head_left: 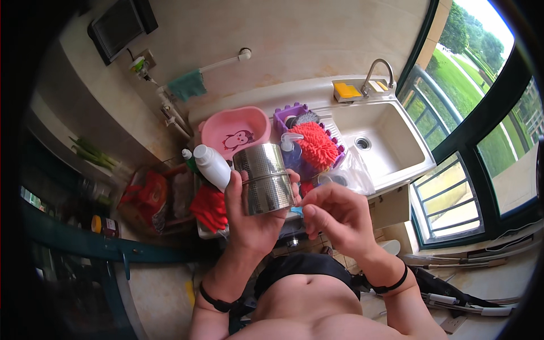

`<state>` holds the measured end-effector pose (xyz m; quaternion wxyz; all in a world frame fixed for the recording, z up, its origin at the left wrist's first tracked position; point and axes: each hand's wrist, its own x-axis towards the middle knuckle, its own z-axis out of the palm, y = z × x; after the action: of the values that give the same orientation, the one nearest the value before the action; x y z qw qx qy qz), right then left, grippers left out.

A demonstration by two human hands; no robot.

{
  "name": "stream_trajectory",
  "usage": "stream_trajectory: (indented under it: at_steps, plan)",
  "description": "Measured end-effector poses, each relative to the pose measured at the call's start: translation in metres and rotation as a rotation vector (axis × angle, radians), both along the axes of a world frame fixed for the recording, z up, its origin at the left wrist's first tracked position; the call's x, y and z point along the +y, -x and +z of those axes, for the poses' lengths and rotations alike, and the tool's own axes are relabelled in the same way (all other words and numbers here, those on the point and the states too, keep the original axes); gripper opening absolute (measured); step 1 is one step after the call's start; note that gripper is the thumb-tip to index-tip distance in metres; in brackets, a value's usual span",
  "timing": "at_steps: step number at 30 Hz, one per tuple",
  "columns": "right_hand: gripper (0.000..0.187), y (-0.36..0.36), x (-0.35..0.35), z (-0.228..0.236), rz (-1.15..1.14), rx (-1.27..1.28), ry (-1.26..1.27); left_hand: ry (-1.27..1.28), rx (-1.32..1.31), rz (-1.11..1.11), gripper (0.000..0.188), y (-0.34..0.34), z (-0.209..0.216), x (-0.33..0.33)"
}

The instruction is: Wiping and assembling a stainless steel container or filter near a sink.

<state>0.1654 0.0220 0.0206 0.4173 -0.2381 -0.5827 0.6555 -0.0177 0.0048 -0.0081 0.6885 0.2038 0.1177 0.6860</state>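
Cylinder (263, 177): silvery metal, glossy, its wall roughened by a fine grid of dots, with a smoother raised band around the middle. Bottle (211, 163) of smooth white plastic with a soft sheen; basin (218, 127) of smooth pink plastic; basket (281, 116) of purple plastic; bag (358, 173) of thin, clear, crinkled plastic. Mitt (314, 146) shaggy, rough red cloth; towel (187, 85) matt teal cloth; tap (370, 71) polished metal; sink (391, 133) smooth and glossy, material uncertain.

Shiny, seemingly perforated cylinder (264, 178), tilted in left hand (256, 229)
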Motion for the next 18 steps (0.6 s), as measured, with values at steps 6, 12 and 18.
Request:
stream_trajectory:
  at_steps: [6,12,18]
  plan:
    - [0.017,0.012,-0.004,-0.003,-0.022,0.125,0.295,-0.137,0.479,0.466,0.086,-0.019,-0.010,-0.006]
    - [0.006,0.023,-0.005,-0.002,-0.089,0.284,0.613,-0.216,0.638,0.573,0.090,-0.022,-0.015,-0.004]
    - [0.006,0.030,-0.002,0.001,-0.098,0.246,0.609,-0.204,0.618,0.609,0.078,-0.019,-0.011,-0.001]
